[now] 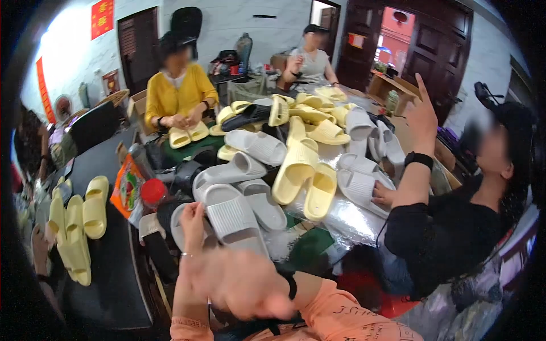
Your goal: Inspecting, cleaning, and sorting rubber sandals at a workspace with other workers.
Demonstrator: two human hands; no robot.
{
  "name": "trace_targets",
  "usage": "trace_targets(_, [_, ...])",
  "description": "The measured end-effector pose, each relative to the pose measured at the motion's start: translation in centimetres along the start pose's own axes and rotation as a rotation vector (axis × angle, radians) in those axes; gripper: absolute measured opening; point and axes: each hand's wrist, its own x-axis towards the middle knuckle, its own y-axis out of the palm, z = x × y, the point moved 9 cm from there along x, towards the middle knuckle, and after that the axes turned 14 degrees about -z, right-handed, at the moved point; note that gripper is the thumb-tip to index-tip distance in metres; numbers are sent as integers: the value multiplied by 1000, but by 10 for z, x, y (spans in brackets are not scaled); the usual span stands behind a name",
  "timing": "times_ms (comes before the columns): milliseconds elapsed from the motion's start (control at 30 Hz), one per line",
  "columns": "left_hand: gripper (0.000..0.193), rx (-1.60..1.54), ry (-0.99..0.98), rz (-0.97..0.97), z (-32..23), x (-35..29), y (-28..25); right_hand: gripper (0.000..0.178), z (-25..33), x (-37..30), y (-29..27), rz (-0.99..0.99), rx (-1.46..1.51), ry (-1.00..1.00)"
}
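My left hand, a thin bracelet at its wrist, has its fingers closed at the left edge of a ribbed grey slipper. Crossing in front of that slipper's lower end, my right hand is smeared by motion, so its fingers cannot be made out. A second grey slipper lies just to the right, and another grey slipper lies behind. Pale yellow slippers are heaped farther back on the table.
At left, several yellow slippers lie on a black surface. Beside them are an orange bag and a red-lidded jar. A person in black sits at right, arm raised; a person in yellow handles slippers opposite. Another person sits farther back.
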Motion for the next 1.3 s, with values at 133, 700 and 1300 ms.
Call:
trace_targets(133, [13, 47, -18, 5, 1, -1, -3, 33, 66, 29, 47, 186, 348, -117])
trace_targets(700, [11, -24, -64, 36, 1, -4, 0, 29, 95, 66, 41, 123, -478, -140])
trace_targets(1300, [9, -20, -50, 34, -4, -7, 2, 25, 94, 71, 43, 115, -574, -150])
